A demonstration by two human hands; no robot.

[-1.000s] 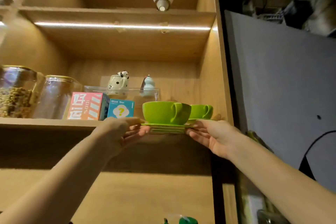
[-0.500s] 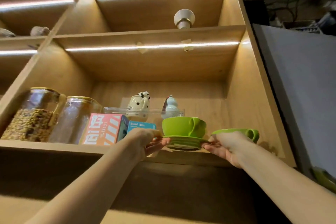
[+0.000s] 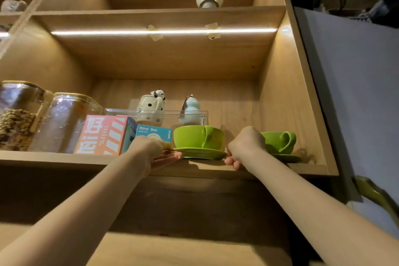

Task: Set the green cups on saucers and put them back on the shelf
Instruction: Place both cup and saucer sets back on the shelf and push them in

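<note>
A green cup (image 3: 197,137) stands upright on a green saucer (image 3: 200,153), which rests on the wooden shelf (image 3: 64,158) near its front edge. My left hand (image 3: 154,152) grips the saucer's left rim, fingers under it. My right hand (image 3: 245,147) holds the saucer's right rim with curled fingers. A second green cup (image 3: 279,141) sits on its own saucer (image 3: 288,158) further right on the same shelf, partly hidden behind my right hand.
Left of the cups stand a blue "Blind Box" carton (image 3: 154,133), an orange box (image 3: 101,135) and two glass jars (image 3: 62,123). Behind them a clear tray (image 3: 194,113) holds two ceramic figures. The cabinet side wall (image 3: 287,103) closes the shelf on the right.
Both hands have carried the cup and saucer forward and lowered them onto the shelf board, left of the second cup. The view has tilted up and moved closer.
</note>
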